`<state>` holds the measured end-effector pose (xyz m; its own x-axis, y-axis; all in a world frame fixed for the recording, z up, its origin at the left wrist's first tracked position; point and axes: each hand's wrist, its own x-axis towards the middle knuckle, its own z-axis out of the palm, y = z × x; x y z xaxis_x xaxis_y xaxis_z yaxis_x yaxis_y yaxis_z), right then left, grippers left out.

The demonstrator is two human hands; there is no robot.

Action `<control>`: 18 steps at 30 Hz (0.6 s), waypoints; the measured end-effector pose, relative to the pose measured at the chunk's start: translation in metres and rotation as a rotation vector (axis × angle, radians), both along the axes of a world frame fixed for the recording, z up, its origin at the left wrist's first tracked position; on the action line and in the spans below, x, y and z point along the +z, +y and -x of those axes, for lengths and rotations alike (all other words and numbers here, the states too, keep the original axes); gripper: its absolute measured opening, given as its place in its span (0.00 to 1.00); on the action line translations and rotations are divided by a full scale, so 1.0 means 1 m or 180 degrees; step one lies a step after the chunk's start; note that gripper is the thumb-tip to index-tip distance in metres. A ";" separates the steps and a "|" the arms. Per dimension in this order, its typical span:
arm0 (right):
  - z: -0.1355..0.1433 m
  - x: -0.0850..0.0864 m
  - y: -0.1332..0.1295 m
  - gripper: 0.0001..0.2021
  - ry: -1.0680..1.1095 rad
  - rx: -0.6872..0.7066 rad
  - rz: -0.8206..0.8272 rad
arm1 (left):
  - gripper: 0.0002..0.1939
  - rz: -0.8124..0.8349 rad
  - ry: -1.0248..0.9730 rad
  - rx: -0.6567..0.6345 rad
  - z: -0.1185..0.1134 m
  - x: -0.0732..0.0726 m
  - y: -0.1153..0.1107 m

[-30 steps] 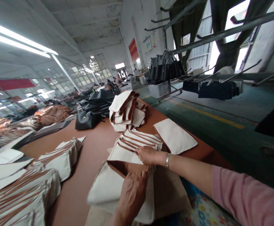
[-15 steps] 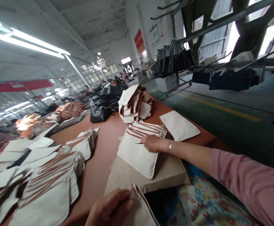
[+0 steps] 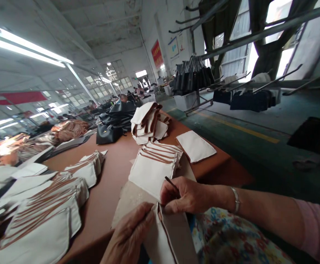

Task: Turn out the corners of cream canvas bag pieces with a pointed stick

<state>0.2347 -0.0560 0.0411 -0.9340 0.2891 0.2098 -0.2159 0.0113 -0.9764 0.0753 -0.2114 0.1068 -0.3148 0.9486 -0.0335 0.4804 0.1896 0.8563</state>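
Observation:
Low in the view, my left hand (image 3: 129, 234) pinches the left top edge of a white pouch-like piece (image 3: 161, 242) with a dark slit between its two layers. My right hand (image 3: 186, 194) is closed around a thin dark stick-like tool (image 3: 172, 183), whose lower end is hidden in the fingers. The thumb and fingers of that hand also grip the right top edge of the same piece. Just beyond both hands, a fanned stack of white pieces with brown edges (image 3: 151, 168) lies on a cardboard sheet (image 3: 124, 205).
On the brown table (image 3: 113, 172) stand more fanned white pieces (image 3: 39, 227) at left and a folded pile (image 3: 149, 123) behind. A single white piece (image 3: 195, 146) lies at right. Black bags (image 3: 109, 134) sit farther back. A metal rack (image 3: 239, 38) stands beyond the table's right edge.
My right hand has come back from the fanned stack to the piece in my left hand and now grips its edge, still holding the dark tool. The view has shifted slightly.

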 end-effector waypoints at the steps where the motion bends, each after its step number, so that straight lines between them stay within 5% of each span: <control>1: -0.001 -0.001 0.001 0.10 0.0029 -0.0235 -0.0365 | 0.15 0.0072 -0.0024 -0.0180 -0.002 0.001 0.005; 5: -0.004 -0.008 0.002 0.04 0.0177 -0.1115 -0.2639 | 0.12 0.0139 0.0184 -0.0324 -0.005 -0.012 0.023; 8: -0.006 -0.020 0.002 0.07 0.0235 -0.1154 -0.4040 | 0.12 0.0205 0.0133 -0.0443 -0.005 -0.029 0.025; 18: -0.015 -0.041 -0.014 0.05 0.0619 -0.1252 -0.4059 | 0.15 0.0577 -0.1106 -0.0368 -0.026 -0.044 0.018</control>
<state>0.2497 -0.0704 0.0003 -0.7594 0.0345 0.6497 -0.1210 0.9737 -0.1932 0.1018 -0.1932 0.0624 -0.1470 0.9460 -0.2890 0.1954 0.3142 0.9290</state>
